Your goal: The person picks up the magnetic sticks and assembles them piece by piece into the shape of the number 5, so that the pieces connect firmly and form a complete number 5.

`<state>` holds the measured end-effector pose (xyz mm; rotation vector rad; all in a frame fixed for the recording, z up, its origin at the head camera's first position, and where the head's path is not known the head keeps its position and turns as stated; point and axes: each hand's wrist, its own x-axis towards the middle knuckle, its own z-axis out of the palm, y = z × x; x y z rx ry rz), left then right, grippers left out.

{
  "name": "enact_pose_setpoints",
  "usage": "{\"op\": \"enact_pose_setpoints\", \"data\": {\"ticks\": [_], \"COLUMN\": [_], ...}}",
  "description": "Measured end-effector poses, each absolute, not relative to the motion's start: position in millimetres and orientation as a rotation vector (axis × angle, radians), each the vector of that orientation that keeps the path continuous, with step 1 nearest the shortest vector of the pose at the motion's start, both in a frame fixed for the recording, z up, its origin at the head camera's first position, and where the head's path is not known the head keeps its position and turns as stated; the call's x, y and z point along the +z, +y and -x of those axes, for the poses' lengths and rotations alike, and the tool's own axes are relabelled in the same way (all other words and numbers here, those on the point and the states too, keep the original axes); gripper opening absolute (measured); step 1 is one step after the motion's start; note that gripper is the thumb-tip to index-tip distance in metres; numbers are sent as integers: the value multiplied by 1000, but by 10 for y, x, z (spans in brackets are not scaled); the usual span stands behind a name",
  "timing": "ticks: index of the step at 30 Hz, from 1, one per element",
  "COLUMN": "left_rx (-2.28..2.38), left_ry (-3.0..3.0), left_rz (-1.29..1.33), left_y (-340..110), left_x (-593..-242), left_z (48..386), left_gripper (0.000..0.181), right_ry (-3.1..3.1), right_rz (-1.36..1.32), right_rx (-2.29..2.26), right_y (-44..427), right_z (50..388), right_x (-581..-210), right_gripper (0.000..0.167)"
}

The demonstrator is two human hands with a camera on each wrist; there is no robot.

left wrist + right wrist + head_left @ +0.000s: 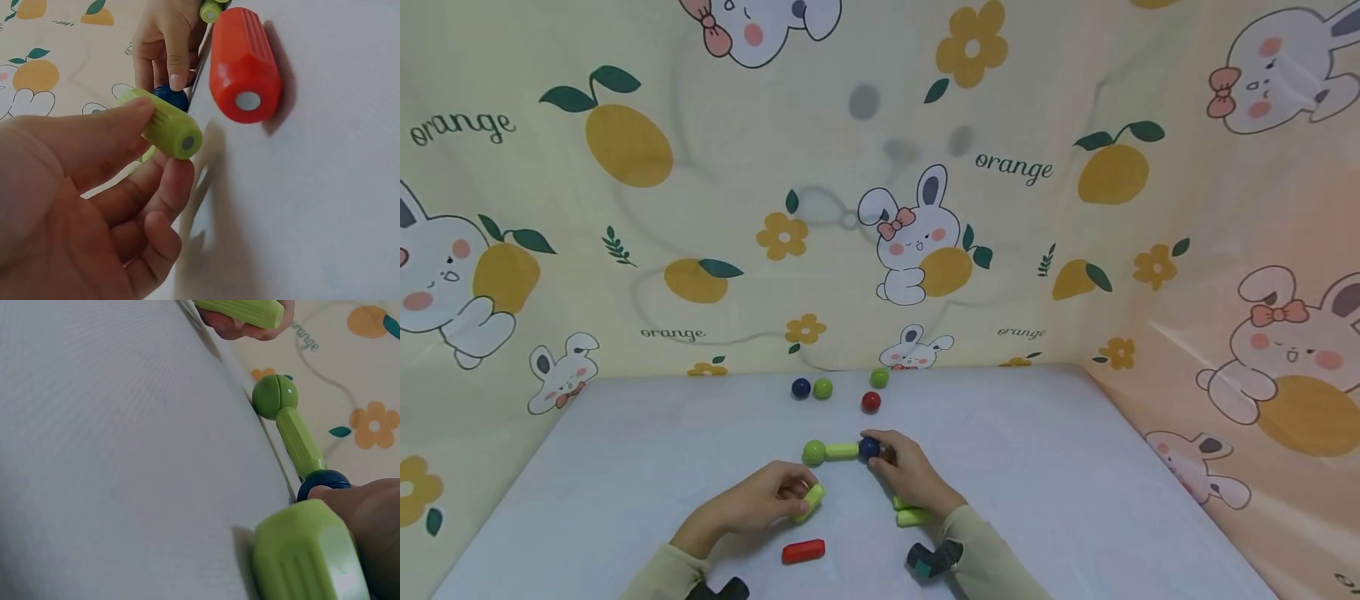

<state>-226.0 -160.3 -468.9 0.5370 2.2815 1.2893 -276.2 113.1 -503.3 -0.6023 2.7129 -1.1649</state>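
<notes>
Between thumb and fingers, my left hand (pixel 769 498) pinches a light green magnetic rod (pixel 170 130), raised over the table; a grey disc shows in its end. My right hand (pixel 912 468) grips a dark blue ball (pixel 868 448) from the right. That ball touches one end of another light green rod (pixel 842 452), and a green ball (pixel 814 452) sits at the rod's other end. The three form a straight row on the table. In the right wrist view the same green ball (pixel 275 397) and rod (pixel 300 442) lead to the blue ball (pixel 324 481).
A red rod (pixel 803 551) lies in front of the left hand. Light green rods (pixel 914 517) lie beneath the right wrist. Farther back on the white table (pixel 1037 467) are a blue ball (pixel 801 388), two green balls (pixel 823 388) and a red ball (pixel 871 402). A printed cloth rises behind.
</notes>
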Motion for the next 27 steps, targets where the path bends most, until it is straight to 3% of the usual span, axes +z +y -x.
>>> {"op": "enact_pose_setpoints", "data": {"ticks": [16,23,27], "left_rx": [1478,1545,1577], "left_ry": [2222,2216,2184], "left_rz": [-390,-353,-368], "left_y": [-1607,-1629,-1646], "left_x": [-4783,-4833,-4841], "left_z": [2316,2340,2345], "left_gripper": [30,46,41], "right_ry": [2707,2704,2703], "right_rz": [634,640,640], "right_rx": [-1181,-1189,-1189], "right_y": [1131,1130,1132], "right_z": [2777,2768,2772], "right_x": [-5027,-5021,-5022], "right_gripper": [45,45,45]}}
